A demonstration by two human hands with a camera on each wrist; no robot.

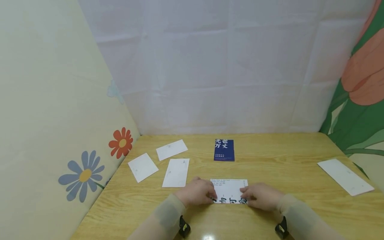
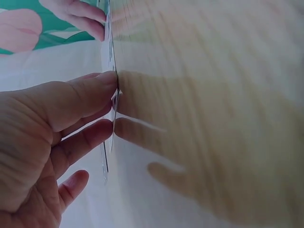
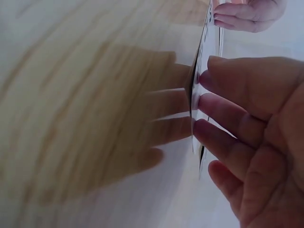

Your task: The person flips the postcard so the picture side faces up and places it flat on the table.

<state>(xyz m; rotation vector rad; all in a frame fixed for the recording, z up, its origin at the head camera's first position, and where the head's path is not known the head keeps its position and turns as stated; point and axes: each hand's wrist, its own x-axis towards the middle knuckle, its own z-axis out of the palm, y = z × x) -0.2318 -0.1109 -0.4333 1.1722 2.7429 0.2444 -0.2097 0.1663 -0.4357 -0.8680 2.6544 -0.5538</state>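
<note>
A white postcard (image 1: 228,190) with large dark characters along its near side is between my two hands. My left hand (image 1: 196,192) holds its left end, with the thumb (image 2: 97,88) at the near edge and fingertips against the card. At the other end my right hand (image 1: 264,196) holds the card with bent fingers (image 3: 223,109). In both wrist views the postcard (image 3: 194,99) appears nearly edge-on, close above the tabletop, with the hands' reflections beside it. A small gap shows under its edge in the right wrist view.
Several white cards lie on the wooden table (image 1: 270,160): a squarish one (image 1: 143,167), an oblong one (image 1: 172,149), another (image 1: 176,172) at left, and a long one (image 1: 345,176) at right. A dark blue card (image 1: 224,150) with white characters lies beyond my hands. Cloth-covered walls (image 1: 228,66) enclose the table.
</note>
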